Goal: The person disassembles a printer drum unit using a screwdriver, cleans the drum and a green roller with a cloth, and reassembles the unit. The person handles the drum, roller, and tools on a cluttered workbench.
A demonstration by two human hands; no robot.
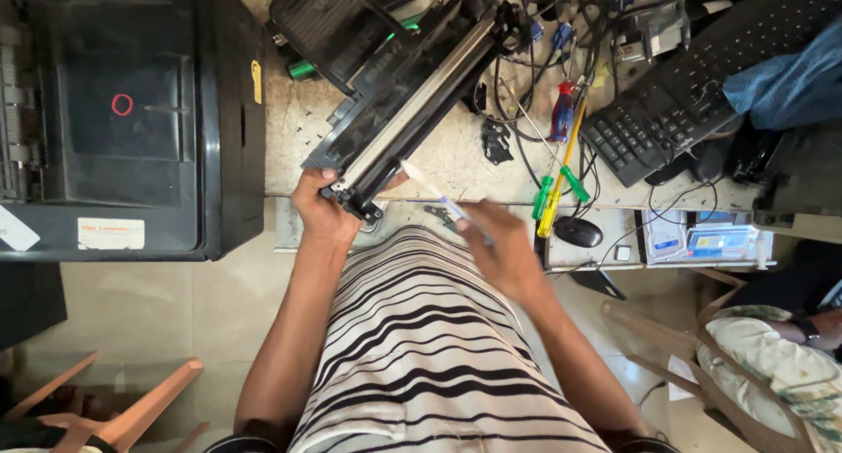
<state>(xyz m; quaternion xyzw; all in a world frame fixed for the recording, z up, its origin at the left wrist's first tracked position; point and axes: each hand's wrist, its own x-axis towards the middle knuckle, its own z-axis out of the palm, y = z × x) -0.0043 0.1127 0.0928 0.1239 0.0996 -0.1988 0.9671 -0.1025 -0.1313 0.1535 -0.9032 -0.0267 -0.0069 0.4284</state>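
A long black toner cartridge (412, 93) lies diagonally on the pale worktop (456, 159), its near end at the table's front edge. My left hand (323, 209) grips that near end. My right hand (502, 245) holds a thin white tool with a blue part (431, 192), whose tip points at the cartridge's near end by a pale roller strip. My striped shirt fills the lower middle.
A black printer (123, 111) stands at the left. Screwdrivers with green, yellow and red handles (557, 168), tangled cables (544, 32), a black keyboard (693, 85) and a mouse (579, 232) lie at the right. Another person's sleeve (789, 85) rests by the keyboard. Wooden chairs (132, 409) stand below.
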